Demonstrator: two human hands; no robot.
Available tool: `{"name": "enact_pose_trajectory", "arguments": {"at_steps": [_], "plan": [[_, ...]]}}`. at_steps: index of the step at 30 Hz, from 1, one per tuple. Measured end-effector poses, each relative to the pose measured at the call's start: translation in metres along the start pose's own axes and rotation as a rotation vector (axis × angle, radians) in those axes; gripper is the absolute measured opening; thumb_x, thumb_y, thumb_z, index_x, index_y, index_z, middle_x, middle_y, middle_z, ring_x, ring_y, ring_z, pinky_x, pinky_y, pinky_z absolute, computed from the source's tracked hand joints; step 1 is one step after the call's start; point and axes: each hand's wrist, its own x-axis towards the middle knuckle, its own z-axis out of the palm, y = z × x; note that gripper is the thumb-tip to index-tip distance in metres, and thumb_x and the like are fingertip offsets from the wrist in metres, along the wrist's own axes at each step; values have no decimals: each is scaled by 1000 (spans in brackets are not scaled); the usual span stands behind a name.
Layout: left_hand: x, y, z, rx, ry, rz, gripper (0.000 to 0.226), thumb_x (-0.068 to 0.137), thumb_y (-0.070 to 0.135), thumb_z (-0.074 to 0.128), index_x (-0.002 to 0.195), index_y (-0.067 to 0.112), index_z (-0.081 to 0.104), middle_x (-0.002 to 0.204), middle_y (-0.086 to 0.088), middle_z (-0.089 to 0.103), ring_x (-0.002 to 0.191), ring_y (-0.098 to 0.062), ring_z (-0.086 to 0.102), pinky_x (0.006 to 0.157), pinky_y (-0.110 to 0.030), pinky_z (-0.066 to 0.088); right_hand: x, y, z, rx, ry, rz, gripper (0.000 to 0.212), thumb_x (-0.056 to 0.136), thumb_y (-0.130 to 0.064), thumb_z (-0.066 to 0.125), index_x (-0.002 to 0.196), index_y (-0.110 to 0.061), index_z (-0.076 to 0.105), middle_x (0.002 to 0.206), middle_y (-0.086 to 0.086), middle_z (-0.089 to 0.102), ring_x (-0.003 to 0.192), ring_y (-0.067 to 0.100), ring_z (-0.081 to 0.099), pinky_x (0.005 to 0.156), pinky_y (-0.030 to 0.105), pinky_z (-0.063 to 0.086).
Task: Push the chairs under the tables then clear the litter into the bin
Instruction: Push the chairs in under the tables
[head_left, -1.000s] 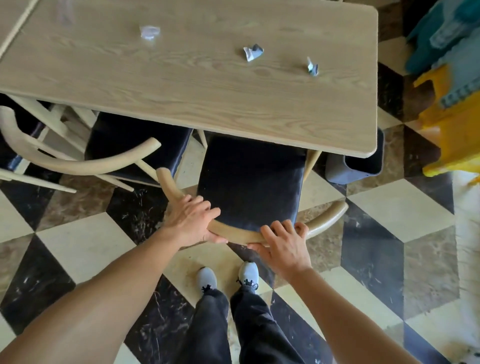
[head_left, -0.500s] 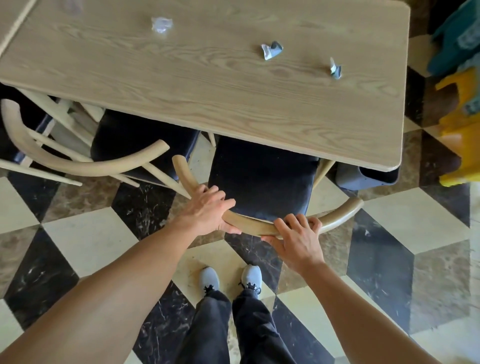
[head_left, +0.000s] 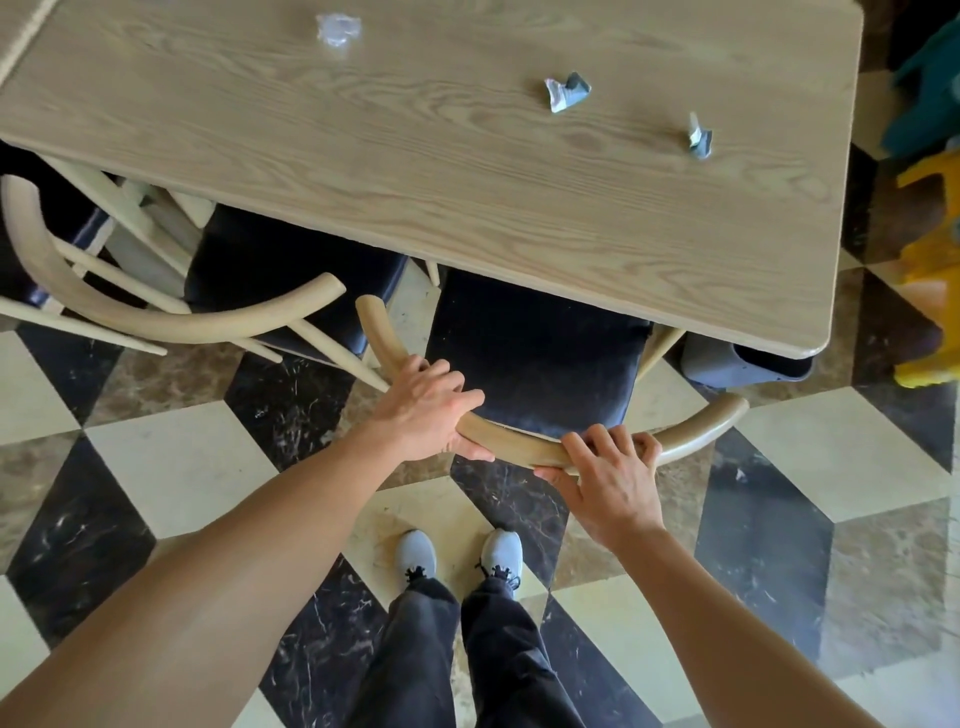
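Observation:
A chair with a dark seat (head_left: 535, 358) and a curved pale wooden backrest (head_left: 519, 449) stands partly under the wooden table (head_left: 415, 171). My left hand (head_left: 423, 410) grips the left part of the backrest and my right hand (head_left: 610, 478) grips it to the right of the middle. On the tabletop lie three bits of litter: a clear crumpled wrapper (head_left: 337, 28), a grey and white crumpled paper (head_left: 566, 92) and a small twisted scrap (head_left: 698, 137). A grey bin (head_left: 727, 364) stands on the floor under the table's right corner.
A second chair (head_left: 171, 322) of the same kind stands to the left, its seat partly under the table. Yellow and teal plastic furniture (head_left: 930, 270) crowds the right edge. The floor is chequered tile, with my two feet (head_left: 457, 556) right behind the chair.
The chair's seat has slid farther under the table, and both hands, still on the backrest, have moved forward with it. My view has shifted closer to the table.

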Motion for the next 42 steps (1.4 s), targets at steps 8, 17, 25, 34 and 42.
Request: {"name": "enact_pose_trajectory", "arguments": {"at_steps": [8, 17, 25, 34, 42], "plan": [[-13, -26, 2, 41, -48, 33, 84, 74, 92, 27, 115, 26, 58, 107, 0, 61, 101, -23, 49, 89, -43, 34, 0, -30, 14, 10, 43, 14, 55, 96, -67, 27, 100, -22, 59, 91, 0, 56, 90, 29, 51, 90, 55, 34], [16, -17, -7, 9, -10, -46, 92, 67, 95, 13, 107, 26, 57, 99, 0, 59, 95, -24, 44, 85, -45, 32, 24, 3, -2, -12, 49, -28, 56, 93, -70, 30, 107, -23, 56, 95, 2, 57, 93, 29, 53, 90, 54, 37], [16, -12, -14, -24, -83, -66, 87, 66, 94, 19, 109, 27, 55, 102, -1, 58, 97, -25, 43, 86, -46, 30, 21, 2, -2, 2, 43, -1, 58, 91, -70, 29, 107, -21, 56, 95, 3, 55, 94, 30, 51, 92, 55, 36], [23, -11, -18, -48, -133, -100, 87, 66, 94, 21, 111, 28, 53, 104, -2, 57, 97, -24, 39, 86, -48, 30, 29, 15, 0, -4, 115, -68, 55, 93, -70, 34, 100, -20, 57, 88, -1, 54, 86, 27, 51, 85, 49, 34], [29, -10, -22, -55, -149, -111, 87, 65, 94, 23, 111, 27, 52, 108, -2, 58, 104, -26, 43, 88, -48, 30, 35, 18, -6, -38, 56, -39, 59, 93, -74, 29, 102, -22, 55, 90, -3, 54, 89, 26, 53, 88, 49, 34]]}}
